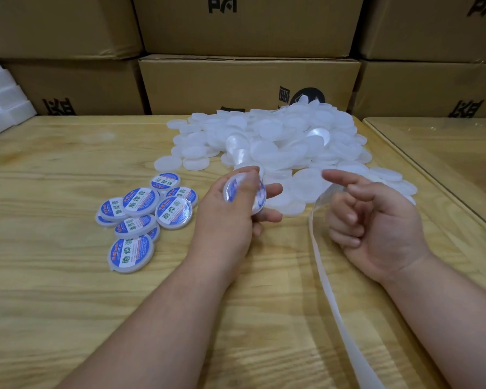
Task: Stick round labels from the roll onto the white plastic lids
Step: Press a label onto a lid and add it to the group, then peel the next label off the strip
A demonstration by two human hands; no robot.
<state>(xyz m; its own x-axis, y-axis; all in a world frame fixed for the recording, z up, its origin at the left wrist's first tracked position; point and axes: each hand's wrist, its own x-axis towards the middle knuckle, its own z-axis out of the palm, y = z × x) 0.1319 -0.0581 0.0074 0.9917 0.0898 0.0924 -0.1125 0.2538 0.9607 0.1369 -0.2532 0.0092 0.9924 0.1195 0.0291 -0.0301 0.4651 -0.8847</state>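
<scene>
backing strip (324, 279) runs up from the near table edge to right hand (376, 220); fingers loosely curled, index out, holding nothing I can confirm, strip passes beside the palm, probably kept handy for the next peel. left hand (236, 217) just left of it grips a blurred labelled lid (244, 196), thumb pressing the face, likely smoothing. finished lids (141, 217) further left, kept apart. unlabelled lid pile (278, 144) beyond the hands. cardboard boxes (247, 82) behind; nothing blocks reach

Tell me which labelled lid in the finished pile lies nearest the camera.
The big labelled lid at the pile's near end, closest to the left forearm; the others sit farther back.
</scene>
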